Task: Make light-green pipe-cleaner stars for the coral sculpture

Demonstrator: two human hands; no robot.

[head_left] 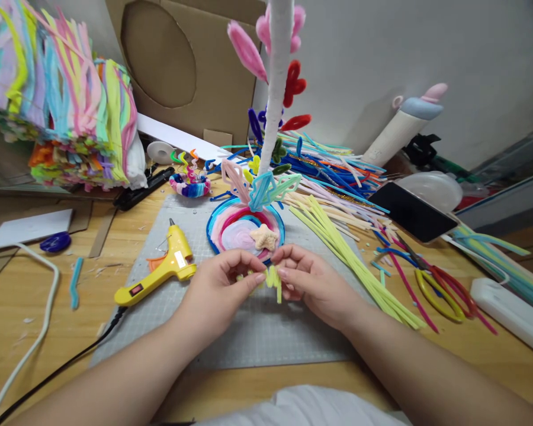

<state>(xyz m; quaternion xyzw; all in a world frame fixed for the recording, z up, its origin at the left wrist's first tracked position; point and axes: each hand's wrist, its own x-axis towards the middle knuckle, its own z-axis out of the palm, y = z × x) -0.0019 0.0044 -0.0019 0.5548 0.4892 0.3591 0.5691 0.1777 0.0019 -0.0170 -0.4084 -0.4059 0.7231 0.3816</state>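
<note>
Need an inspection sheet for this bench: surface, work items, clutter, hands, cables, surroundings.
Surface: grey cutting mat on a wooden table.
Job's things: bent yellow-green strip in the fingers; beyond it a round multicoloured base bearing a beige star.
Clutter: yellow glue gun at the mat's left; loose light-green strips and scissors to the right.
Hands: left hand and right hand both pinch the yellow-green strip.
Cables: black cord from the glue gun; white cable at far left.
Surroundings: cardboard panel and bundled fuzzy strips behind; other people: nothing seen.
</note>
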